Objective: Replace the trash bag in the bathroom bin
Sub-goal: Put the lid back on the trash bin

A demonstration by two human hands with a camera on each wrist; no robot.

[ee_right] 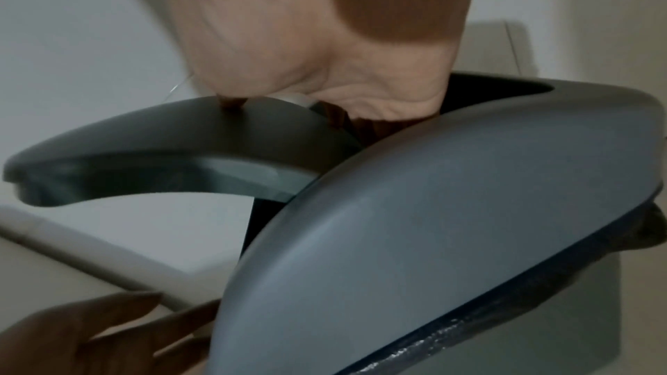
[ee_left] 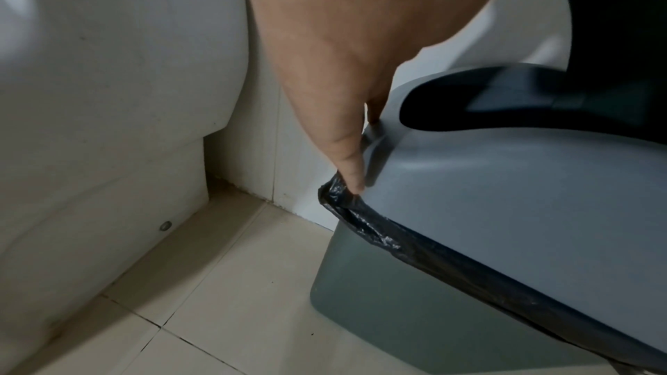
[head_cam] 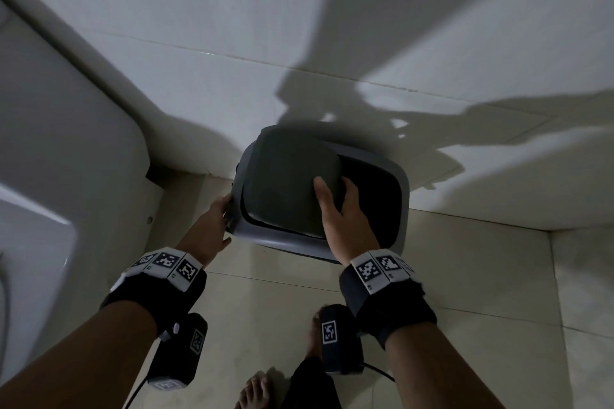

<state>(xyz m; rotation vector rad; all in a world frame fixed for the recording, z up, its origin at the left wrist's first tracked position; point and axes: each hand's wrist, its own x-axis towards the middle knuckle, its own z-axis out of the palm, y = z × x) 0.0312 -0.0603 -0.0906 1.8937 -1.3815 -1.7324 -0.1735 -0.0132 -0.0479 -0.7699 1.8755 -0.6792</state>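
Beige floor tiles (head_cam: 465, 276) meet a white wall (head_cam: 232, 10), with a toilet (head_cam: 66, 143) at nine o'clock. The grey bin (head_cam: 403, 196) stands at centre. The right hand (head_cam: 342, 216) clamps its swing flap (head_cam: 285, 176), thumb on top, likely to tip it open.

From the left wrist, the left hand (ee_left: 325, 81) lays straight fingers (ee_left: 346, 158) against the lid ring (ee_left: 505, 196), just above the trapped black bag (ee_left: 379, 230), probably to steady the bin.

From the right wrist, the fingers curl beneath the flap into the opening.

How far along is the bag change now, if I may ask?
Nothing looks done: the old black bag is still clamped under the grey lid. In hand: the right hand grips the swing flap, the left hand touches the lid's edge. Left: lid off, bag out, bin relined.
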